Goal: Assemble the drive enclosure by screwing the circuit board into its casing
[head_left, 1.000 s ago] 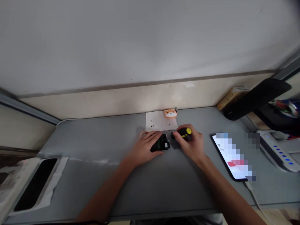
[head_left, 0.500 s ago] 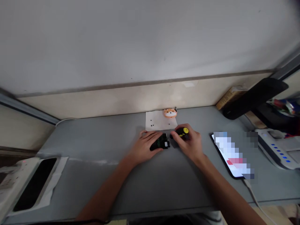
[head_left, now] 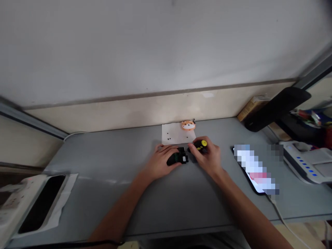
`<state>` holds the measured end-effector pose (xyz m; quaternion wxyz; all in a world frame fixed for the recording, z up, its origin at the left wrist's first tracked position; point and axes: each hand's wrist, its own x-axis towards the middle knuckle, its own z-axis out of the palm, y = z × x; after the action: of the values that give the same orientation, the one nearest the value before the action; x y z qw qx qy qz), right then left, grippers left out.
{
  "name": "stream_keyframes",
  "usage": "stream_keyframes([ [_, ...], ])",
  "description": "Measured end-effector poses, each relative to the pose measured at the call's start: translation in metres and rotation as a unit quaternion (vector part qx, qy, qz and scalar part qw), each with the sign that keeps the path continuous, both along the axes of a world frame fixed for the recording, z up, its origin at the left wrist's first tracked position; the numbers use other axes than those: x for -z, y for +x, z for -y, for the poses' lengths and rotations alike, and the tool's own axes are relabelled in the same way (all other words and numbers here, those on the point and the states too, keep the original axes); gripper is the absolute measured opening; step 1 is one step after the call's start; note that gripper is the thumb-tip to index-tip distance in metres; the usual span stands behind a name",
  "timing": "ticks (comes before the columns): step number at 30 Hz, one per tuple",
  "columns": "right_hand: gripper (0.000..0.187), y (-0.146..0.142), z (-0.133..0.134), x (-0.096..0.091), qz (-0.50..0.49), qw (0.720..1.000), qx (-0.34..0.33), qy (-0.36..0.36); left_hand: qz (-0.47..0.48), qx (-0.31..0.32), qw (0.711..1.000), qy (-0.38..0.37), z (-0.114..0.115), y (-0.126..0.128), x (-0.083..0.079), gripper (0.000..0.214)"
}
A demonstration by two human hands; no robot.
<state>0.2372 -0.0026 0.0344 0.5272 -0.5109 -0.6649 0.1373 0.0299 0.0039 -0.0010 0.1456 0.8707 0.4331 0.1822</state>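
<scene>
My left hand [head_left: 162, 160] lies on the grey desk with its fingers curled round a small black device [head_left: 177, 158] that shows a green circuit board. My right hand [head_left: 209, 157] grips a black screwdriver with a yellow cap [head_left: 200, 145], its tip pointing left toward the device. Just behind both hands lies a white paper sheet [head_left: 176, 137] with a few tiny dark screws on it. An orange animal-shaped figure [head_left: 188, 125] sits at the paper's far right corner.
A phone with a lit screen [head_left: 255, 169] lies to the right, a cable running from it. A white power strip [head_left: 303, 164] and a black object [head_left: 275, 109] stand at the far right. A dark phone on white wrapping [head_left: 38, 204] sits at the near left.
My right hand has turned the screwdriver slightly, so the yellow cap shifted left. The view has drifted a little; the left hand stays on the device.
</scene>
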Motion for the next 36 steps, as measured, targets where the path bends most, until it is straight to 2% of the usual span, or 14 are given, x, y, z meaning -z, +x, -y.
stream_keyframes([
  [8, 0.035, -0.001, 0.000, -0.002, -0.001, 1.000, -0.002, -0.024, 0.004, 0.012, 1.000, 0.022, 0.002, 0.001, -0.001, 0.026],
  [12, 0.034, -0.003, -0.004, -0.003, -0.015, 0.999, 0.002, -0.039, 0.012, 0.004, 1.000, 0.014, 0.002, 0.001, 0.000, 0.029],
  [22, 0.031, -0.003, -0.029, -0.021, 0.048, 0.990, -0.096, -0.095, 0.010, -0.019, 0.999, -0.038, 0.001, 0.003, -0.003, 0.032],
  [26, 0.029, -0.009, -0.034, -0.020, 0.053, 0.989, -0.099, -0.102, 0.002, -0.010, 0.999, -0.033, 0.001, 0.002, -0.004, 0.028],
  [29, 0.024, -0.015, -0.031, -0.015, 0.011, 0.994, -0.077, -0.073, 0.006, 0.002, 1.000, -0.023, 0.001, 0.001, -0.004, 0.022],
  [32, 0.019, -0.019, -0.026, -0.011, -0.075, 0.990, -0.106, -0.055, 0.009, 0.015, 1.000, -0.012, 0.000, 0.000, -0.002, 0.019],
  [36, 0.016, -0.020, -0.024, -0.011, -0.236, 0.951, -0.181, -0.088, 0.006, 0.024, 1.000, 0.004, 0.000, -0.001, 0.000, 0.024],
])
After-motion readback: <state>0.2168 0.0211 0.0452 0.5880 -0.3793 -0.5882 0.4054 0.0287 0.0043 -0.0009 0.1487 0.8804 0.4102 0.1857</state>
